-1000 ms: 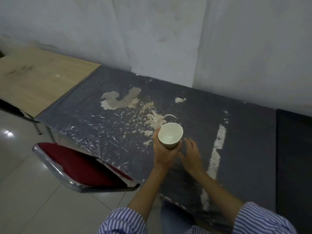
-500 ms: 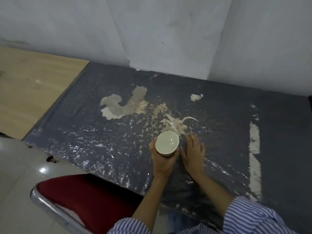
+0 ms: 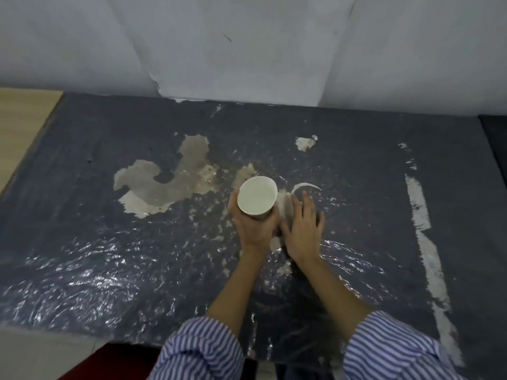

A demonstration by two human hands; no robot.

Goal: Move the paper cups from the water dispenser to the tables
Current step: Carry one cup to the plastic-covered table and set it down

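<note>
Right now, from the head camera, the left hand (image 3: 253, 226) is wrapped around a white paper cup (image 3: 257, 198). The fingers curl tight round the lower part of the cup, and its open top faces up at us. The cup looks empty inside. It is over the middle of the dark table (image 3: 109, 256), and I cannot tell if its bottom is touching the table or just above it, because the hand hides it. The right hand (image 3: 304, 229) is just beside the cup, with flat, spread fingers (image 3: 308, 201) that hold nothing and seem to lie on the table. The table top is worn, with pale patches (image 3: 162, 185) where the dark cover has peeled off. Both arms have rolled-up striped sleeves (image 3: 203, 352). A white wall (image 3: 247, 45) stands behind the table
</note>
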